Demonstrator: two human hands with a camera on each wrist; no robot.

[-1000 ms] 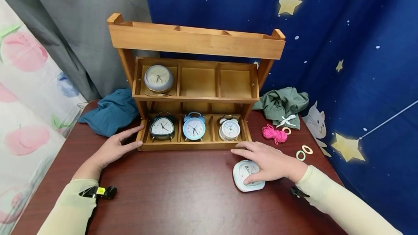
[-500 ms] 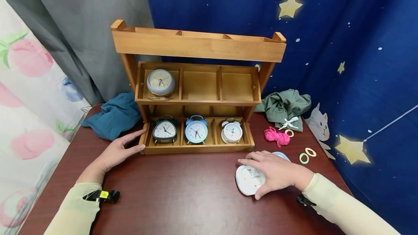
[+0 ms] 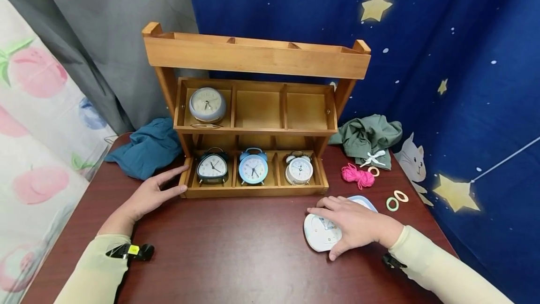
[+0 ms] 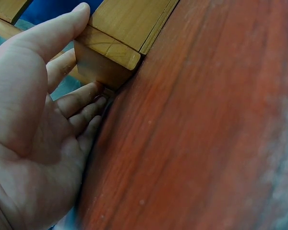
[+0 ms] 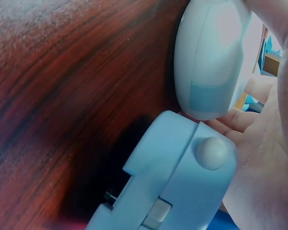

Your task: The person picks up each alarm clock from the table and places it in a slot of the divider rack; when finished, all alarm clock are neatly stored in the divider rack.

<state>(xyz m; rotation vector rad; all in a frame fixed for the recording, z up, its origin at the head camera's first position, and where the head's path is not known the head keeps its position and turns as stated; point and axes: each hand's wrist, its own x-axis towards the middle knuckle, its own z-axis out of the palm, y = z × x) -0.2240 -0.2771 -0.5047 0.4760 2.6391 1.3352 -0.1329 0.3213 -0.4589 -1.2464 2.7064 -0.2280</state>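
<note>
My right hand (image 3: 352, 224) grips a white rounded alarm clock (image 3: 319, 234) lying face up on the table, thumb and fingers at its opposite edges. A pale blue clock (image 3: 365, 201) pokes out behind that hand. In the right wrist view, this blue clock (image 5: 182, 167), with a round knob, lies beside the white one (image 5: 211, 62). My left hand (image 3: 147, 198) rests with extended thumb and index finger against the left end of the wooden shelf's bottom tray (image 3: 253, 192). The left wrist view has the thumb on the tray's corner (image 4: 108, 45).
Black, blue and white alarm clocks stand in the bottom compartments; a lavender clock (image 3: 207, 105) sits on the middle tier. Teal cloth (image 3: 145, 149) lies left of the shelf. At right are a green drawstring bag (image 3: 369, 140), pink yarn (image 3: 357, 176) and rings (image 3: 392, 204).
My right thumb has shifted from the white clock's face to its near edge, and that clock has turned slightly. More of the blue clock shows. The left hand stays on the shelf.
</note>
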